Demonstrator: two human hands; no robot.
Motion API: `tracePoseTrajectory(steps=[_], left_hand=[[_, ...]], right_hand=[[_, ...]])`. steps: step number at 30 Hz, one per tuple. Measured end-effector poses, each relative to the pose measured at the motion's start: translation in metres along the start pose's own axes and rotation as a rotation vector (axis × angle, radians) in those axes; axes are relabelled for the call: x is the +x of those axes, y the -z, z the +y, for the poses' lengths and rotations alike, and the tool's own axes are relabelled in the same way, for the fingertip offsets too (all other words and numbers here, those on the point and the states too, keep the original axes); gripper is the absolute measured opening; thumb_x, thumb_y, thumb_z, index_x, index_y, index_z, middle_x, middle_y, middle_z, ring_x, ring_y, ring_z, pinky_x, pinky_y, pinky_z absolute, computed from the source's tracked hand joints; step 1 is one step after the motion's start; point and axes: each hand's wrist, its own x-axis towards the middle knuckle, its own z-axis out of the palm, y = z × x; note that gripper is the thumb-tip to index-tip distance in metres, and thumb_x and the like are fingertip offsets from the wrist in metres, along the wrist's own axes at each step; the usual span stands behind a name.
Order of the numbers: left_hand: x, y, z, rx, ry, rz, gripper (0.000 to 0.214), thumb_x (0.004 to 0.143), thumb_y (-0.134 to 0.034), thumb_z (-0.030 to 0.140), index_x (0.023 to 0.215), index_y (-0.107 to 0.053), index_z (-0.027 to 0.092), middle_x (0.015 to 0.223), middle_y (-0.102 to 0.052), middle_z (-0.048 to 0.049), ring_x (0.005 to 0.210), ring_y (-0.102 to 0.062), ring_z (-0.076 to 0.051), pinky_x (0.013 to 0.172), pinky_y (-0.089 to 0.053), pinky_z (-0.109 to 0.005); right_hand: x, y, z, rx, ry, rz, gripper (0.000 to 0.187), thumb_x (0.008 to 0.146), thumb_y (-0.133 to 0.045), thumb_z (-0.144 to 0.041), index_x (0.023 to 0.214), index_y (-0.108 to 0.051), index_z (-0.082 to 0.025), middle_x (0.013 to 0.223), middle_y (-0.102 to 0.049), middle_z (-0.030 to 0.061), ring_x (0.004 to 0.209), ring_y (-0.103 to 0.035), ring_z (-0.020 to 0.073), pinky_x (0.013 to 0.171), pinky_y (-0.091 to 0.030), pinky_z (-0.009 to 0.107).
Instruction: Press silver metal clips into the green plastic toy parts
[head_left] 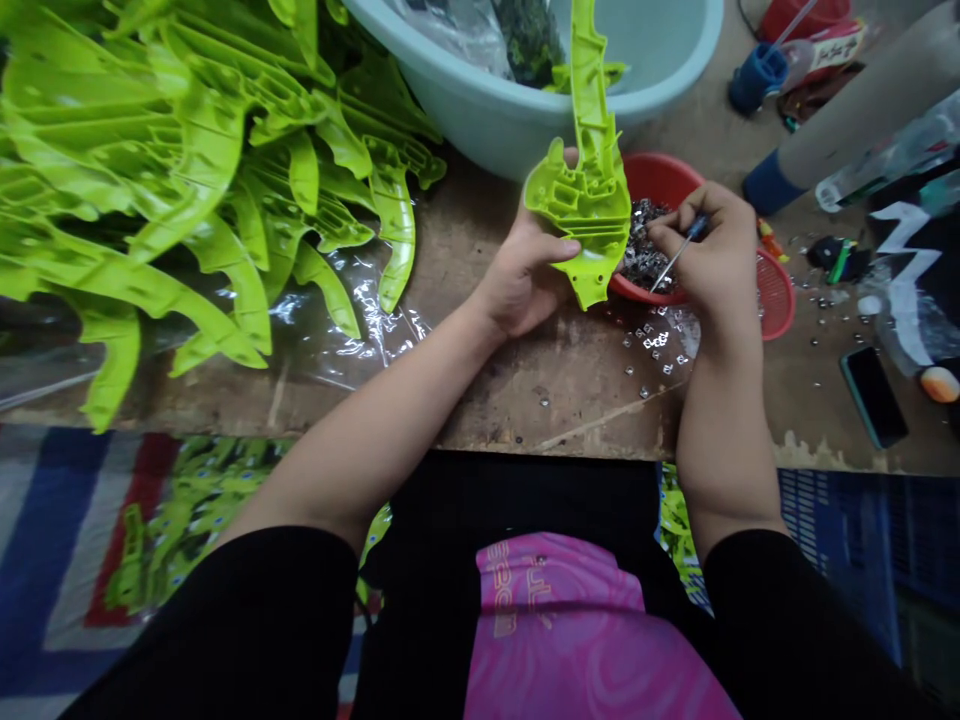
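Note:
My left hand (529, 262) grips a lime-green plastic shell part (585, 215) near its lower end, thumb over its ribbed inner face. The part's long narrow arm points up, in front of a pale blue basin. In my right hand (712, 245) is a small screwdriver (686, 245) with a dark blue handle, its thin shaft slanting down to the left. Its tip is over a red plastic bowl (660, 172) filled with small shiny metal pieces (643, 250). My right fingertips are over the bowl; whether they also pinch a metal piece I cannot make out.
Many similar green shells (187, 150) are heaped at the left on clear plastic. The pale blue basin (465, 110) stands at the back. Loose metal pieces (656, 338) lie before the bowl. To the right are a red lid (776, 295), a phone (874, 397) and a grey cylinder (847, 110).

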Motion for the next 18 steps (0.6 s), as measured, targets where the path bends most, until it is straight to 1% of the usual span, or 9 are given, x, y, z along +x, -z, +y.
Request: tracePoseTrajectory(steps=[2,3,6,8,10,12,14,16,18], left_hand=[[0.001,0.001,-0.003,0.031,-0.013,0.021,0.103,0.068,-0.081,0.033,0.160,-0.036,0.042,0.152,-0.065,-0.0028,0.150,-0.057,-0.034,0.118,-0.057,-0.051],[0.002,0.001,-0.005,0.042,-0.028,0.028,0.106,0.066,-0.085,0.036,0.159,-0.035,0.043,0.153,-0.064,-0.0027,0.150,-0.056,-0.034,0.118,-0.057,-0.050],[0.004,0.001,-0.011,0.064,-0.098,0.034,0.112,0.062,-0.095,0.045,0.156,-0.035,0.042,0.154,-0.061,-0.0040,0.149,-0.056,-0.033,0.121,-0.055,-0.047],[0.005,0.001,-0.015,0.079,-0.130,0.023,0.106,0.065,-0.095,0.050,0.153,-0.037,0.042,0.152,-0.060,-0.0042,0.150,-0.055,-0.031,0.121,-0.054,-0.046],[0.005,0.003,-0.018,0.097,-0.134,-0.006,0.100,0.068,-0.092,0.054,0.151,-0.039,0.042,0.151,-0.058,-0.0041,0.152,-0.053,-0.031,0.121,-0.053,-0.046],[0.006,0.007,-0.021,0.125,-0.138,-0.046,0.099,0.070,-0.091,0.058,0.152,-0.038,0.041,0.152,-0.057,-0.0050,0.154,-0.051,-0.032,0.123,-0.051,-0.048],[0.007,0.011,-0.023,0.174,-0.163,-0.087,0.101,0.068,-0.091,0.060,0.151,-0.038,0.039,0.156,-0.054,-0.0060,0.156,-0.049,-0.034,0.126,-0.048,-0.051],[0.006,0.014,-0.024,0.252,-0.209,-0.114,0.099,0.063,-0.094,0.059,0.145,-0.043,0.038,0.159,-0.050,-0.0051,0.156,-0.048,-0.036,0.129,-0.045,-0.054],[0.003,0.014,-0.023,0.325,-0.243,-0.111,0.089,0.063,-0.093,0.057,0.138,-0.049,0.036,0.158,-0.047,-0.0032,0.156,-0.048,-0.037,0.131,-0.042,-0.055]], right_hand=[[-0.001,-0.001,-0.001,0.113,0.021,0.062,0.040,0.087,-0.081,-0.039,0.081,-0.042,-0.029,0.087,-0.074,0.0000,0.099,-0.072,0.0227,0.093,-0.061,0.044],[-0.003,-0.002,-0.004,0.182,0.028,0.067,0.044,0.086,-0.083,-0.043,0.082,-0.041,-0.030,0.088,-0.074,-0.0007,0.096,-0.072,0.0220,0.091,-0.062,0.044],[-0.013,-0.012,-0.021,0.393,0.056,0.040,0.055,0.079,-0.089,-0.047,0.083,-0.037,-0.030,0.084,-0.074,-0.0034,0.080,-0.070,0.0190,0.079,-0.063,0.041],[-0.021,-0.020,-0.033,0.471,0.089,0.015,0.057,0.077,-0.090,-0.047,0.084,-0.036,-0.030,0.081,-0.072,-0.0042,0.074,-0.070,0.0177,0.076,-0.064,0.040],[-0.027,-0.029,-0.041,0.470,0.115,0.002,0.058,0.077,-0.091,-0.049,0.084,-0.037,-0.029,0.082,-0.071,-0.0039,0.075,-0.071,0.0175,0.077,-0.065,0.039],[-0.030,-0.036,-0.043,0.438,0.136,0.008,0.060,0.078,-0.091,-0.053,0.083,-0.037,-0.028,0.084,-0.071,-0.0034,0.080,-0.072,0.0179,0.078,-0.065,0.038],[-0.032,-0.041,-0.041,0.435,0.160,0.056,0.061,0.081,-0.088,-0.056,0.083,-0.035,-0.028,0.084,-0.071,-0.0029,0.082,-0.073,0.0185,0.079,-0.065,0.039],[-0.033,-0.043,-0.041,0.389,0.148,0.084,0.053,0.089,-0.081,-0.058,0.086,-0.037,-0.028,0.087,-0.071,-0.0016,0.084,-0.074,0.0199,0.081,-0.065,0.040],[-0.036,-0.042,-0.045,0.253,0.093,0.057,0.040,0.096,-0.072,-0.058,0.094,-0.045,-0.029,0.096,-0.073,0.0017,0.092,-0.075,0.0229,0.084,-0.065,0.044]])
